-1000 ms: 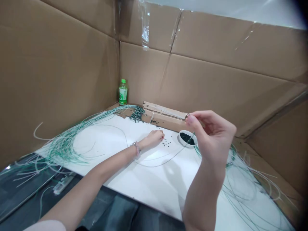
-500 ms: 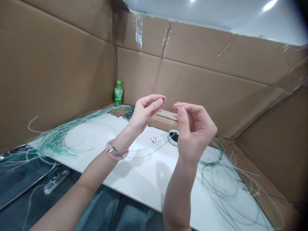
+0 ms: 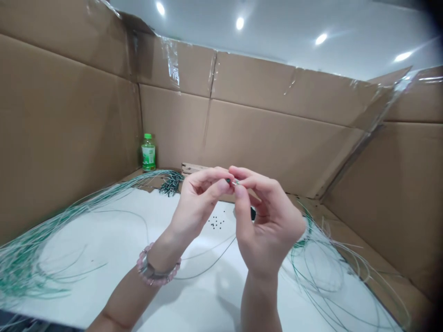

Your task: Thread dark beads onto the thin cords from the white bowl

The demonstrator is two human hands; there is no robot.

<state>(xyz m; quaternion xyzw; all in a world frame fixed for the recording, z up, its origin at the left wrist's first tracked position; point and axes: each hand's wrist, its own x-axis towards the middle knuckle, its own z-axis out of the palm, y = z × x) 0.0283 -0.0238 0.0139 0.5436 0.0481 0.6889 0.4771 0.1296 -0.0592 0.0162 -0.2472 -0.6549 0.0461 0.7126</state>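
Above a white table [image 3: 86,295], the left hand [image 3: 197,207] pinches a tiny dark bead [image 3: 228,180] between its fingers, touching the right hand [image 3: 272,226], whose fingers grip the tip of a thin green wire [image 3: 236,183].

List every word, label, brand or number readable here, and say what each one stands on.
No words, brands or numbers can be read in this view.
The plastic drink bottle has a green and white label, but its lettering is too small and blurred to read.
The cardboard walls show no readable printing.
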